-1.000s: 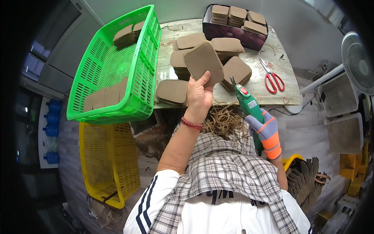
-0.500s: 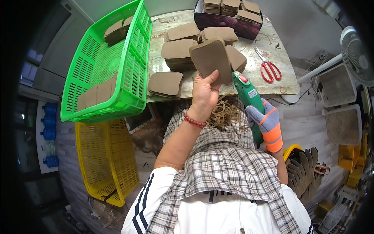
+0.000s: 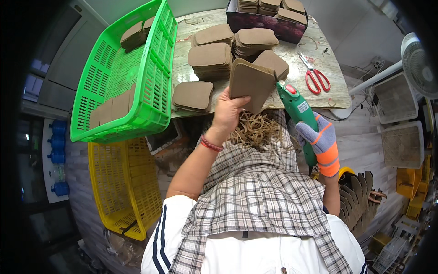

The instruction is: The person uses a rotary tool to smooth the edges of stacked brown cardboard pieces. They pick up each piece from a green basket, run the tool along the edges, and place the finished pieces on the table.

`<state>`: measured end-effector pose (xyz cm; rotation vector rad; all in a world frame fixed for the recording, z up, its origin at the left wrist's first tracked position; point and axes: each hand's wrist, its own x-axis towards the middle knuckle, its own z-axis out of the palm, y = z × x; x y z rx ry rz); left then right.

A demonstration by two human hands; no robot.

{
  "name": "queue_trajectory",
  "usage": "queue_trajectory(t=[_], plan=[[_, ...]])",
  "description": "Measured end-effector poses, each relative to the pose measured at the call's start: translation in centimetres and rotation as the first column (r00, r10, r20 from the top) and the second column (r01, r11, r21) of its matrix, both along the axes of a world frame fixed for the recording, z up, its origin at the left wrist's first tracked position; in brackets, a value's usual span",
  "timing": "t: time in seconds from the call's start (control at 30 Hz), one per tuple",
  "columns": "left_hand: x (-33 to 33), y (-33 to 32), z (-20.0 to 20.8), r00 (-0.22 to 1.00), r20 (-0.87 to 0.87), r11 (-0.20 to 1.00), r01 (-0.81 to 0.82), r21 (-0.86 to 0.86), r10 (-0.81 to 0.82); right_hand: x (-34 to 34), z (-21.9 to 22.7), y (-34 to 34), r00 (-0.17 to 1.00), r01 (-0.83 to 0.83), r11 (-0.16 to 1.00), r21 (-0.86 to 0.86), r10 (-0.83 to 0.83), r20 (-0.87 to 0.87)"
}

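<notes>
My bare left hand (image 3: 226, 112) grips a brown rounded-corner pad (image 3: 251, 86) by its lower left part, thumb on top, and tilts it over the table's near edge. In a grey and orange glove, my right hand (image 3: 319, 141) is wrapped round a green handheld power tool (image 3: 296, 107) with a red button. The tool's thin dark tip lies at the pad's upper right edge; whether it touches cannot be made out. A tangle of brown trimmed strips (image 3: 255, 130) rests on my checked apron (image 3: 255, 182) below the pad.
Stacks of brown pads (image 3: 210, 57) stand on the worn table (image 3: 319, 43), with red-handled scissors (image 3: 315, 77) at right. A dark box (image 3: 267, 27) of pads sits behind. Left are a green crate (image 3: 157, 82) and yellow crate (image 3: 112, 192). A fan (image 3: 415, 64) is far right.
My left hand has moved left and down, turning and tilting the pad so that its edge shows. My right hand and the power tool have shifted slightly right.
</notes>
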<state>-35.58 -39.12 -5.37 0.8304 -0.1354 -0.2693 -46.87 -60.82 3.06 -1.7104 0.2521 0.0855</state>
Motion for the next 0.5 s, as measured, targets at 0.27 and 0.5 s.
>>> queue_trajectory(t=[0.27,0.5], plan=[[2.9,5.8,2.0,0.963,0.122,0.902,0.175,0.395,-0.241,-0.6,0.2,0.2,0.990,-0.141,0.984,-0.108,0.137,-0.043],[1.5,6.1,2.3,0.933,-0.047,0.797,0.331,0.504,-0.358,-0.4,-0.1,1.0,0.985,-0.171,0.968,-0.185,0.168,-0.033]])
